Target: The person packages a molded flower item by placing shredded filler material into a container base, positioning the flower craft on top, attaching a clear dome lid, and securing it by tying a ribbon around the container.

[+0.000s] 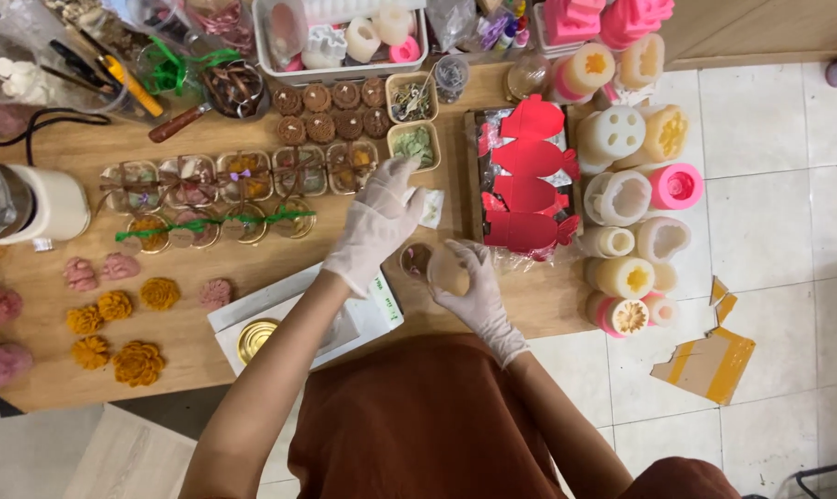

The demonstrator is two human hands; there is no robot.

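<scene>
**Gloved hands at the candle desk**

At the centre of the frame, the left hand [379,222], in a white glove, hovers with fingers spread and loose over the wooden desk [252,268], holding nothing. Just right of it, the right hand [474,291] has its grip curled around a pale round piece [448,271], beside a small clear cup [417,261]. Red boxes [527,176] lie to the right, flower shapes [114,323] at lower left.
</scene>
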